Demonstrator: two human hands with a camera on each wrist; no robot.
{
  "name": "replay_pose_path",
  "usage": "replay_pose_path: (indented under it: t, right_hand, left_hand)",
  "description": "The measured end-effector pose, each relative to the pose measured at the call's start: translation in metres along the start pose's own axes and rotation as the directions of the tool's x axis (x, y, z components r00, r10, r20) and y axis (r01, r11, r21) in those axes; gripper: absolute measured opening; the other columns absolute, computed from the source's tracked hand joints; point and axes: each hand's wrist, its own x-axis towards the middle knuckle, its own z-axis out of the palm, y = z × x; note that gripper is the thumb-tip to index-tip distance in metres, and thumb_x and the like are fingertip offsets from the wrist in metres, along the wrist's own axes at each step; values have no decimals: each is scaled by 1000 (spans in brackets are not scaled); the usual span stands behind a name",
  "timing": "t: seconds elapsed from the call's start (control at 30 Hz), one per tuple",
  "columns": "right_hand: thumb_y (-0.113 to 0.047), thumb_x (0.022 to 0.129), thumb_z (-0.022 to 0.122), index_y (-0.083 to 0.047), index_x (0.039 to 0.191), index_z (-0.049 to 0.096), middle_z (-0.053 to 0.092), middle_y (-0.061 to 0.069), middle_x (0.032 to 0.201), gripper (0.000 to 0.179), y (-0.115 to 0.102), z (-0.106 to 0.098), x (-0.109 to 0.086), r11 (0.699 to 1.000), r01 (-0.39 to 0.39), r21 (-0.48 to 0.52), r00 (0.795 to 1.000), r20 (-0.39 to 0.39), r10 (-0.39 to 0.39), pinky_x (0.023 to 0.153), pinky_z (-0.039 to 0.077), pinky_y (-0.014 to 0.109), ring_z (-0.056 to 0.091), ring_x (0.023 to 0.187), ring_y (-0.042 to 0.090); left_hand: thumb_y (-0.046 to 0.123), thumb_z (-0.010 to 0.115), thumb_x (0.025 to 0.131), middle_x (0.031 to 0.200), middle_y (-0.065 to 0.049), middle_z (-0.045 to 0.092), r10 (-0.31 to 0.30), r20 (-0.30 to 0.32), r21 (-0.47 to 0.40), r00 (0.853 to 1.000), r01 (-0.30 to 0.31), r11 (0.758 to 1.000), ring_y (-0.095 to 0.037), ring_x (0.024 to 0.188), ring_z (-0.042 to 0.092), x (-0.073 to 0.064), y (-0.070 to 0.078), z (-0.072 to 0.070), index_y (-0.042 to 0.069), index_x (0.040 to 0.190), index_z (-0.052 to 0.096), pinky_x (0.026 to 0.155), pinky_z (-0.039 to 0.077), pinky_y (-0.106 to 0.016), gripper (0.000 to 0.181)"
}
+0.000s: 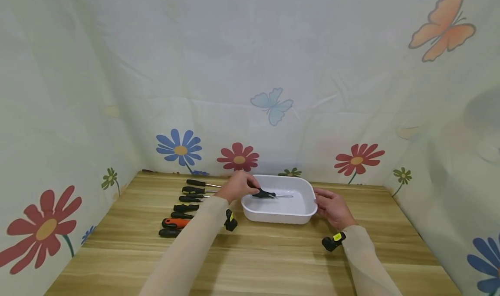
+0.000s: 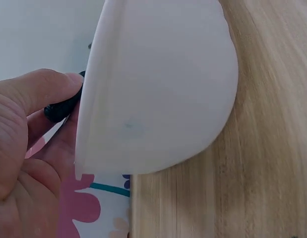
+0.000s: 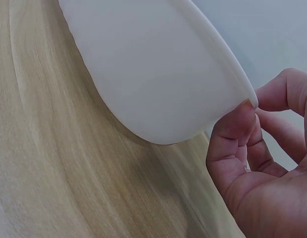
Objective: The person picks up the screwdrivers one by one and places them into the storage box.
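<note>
The left hand (image 1: 239, 186) pinched a black screwdriver (image 1: 266, 194) by its handle between thumb and fingers, its metal end pointing right over the white tub (image 1: 278, 218), while the right hand (image 1: 333, 206) pinched the tub's right rim, maybe so it would not slide.

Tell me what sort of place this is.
Probably a small screened-off work booth: flower-printed sheets stand around a wood-grain table, on which screwdrivers lie beside a white tub.
</note>
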Motion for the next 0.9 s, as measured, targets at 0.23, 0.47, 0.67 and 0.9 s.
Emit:
replay_pose_path:
  t: [0.23,0.47,0.67,0.9]
  right_hand:
    - [-10,103,60,-3,148,52,69,10,127,46,0,-1,1,1000,-4,3,1000,1,4,78,61,28,66,86,15]
    - [-11,103,61,-3,148,52,68,12,129,47,-1,-1,1,1000,-7,6,1000,3,7,78,61,28,66,87,16]
    - [-10,103,60,-3,149,51,63,18,137,47,0,-1,2,1000,-1,0,1000,12,1,79,61,28,66,89,17]
    - [-11,103,61,-3,149,52,65,17,135,47,0,-1,2,1000,-12,11,1000,10,12,77,60,27,65,87,17]
  left_hand:
    - [10,82,86,88,3,77,4,43,25,999,-5,1000,-14,84,65,10,6,6,15,90,83,80,59,-30,6]
    - [8,83,85,86,2,76,-11,70,32,997,9,999,-14,80,66,16,4,13,14,86,82,77,59,-29,6]
    - [6,83,84,83,3,75,39,95,122,995,-51,991,-13,79,63,19,5,18,11,86,81,76,57,-28,6]
    - [6,83,85,80,4,73,68,165,238,984,-106,965,-12,78,60,19,14,20,10,86,81,77,55,-26,4]
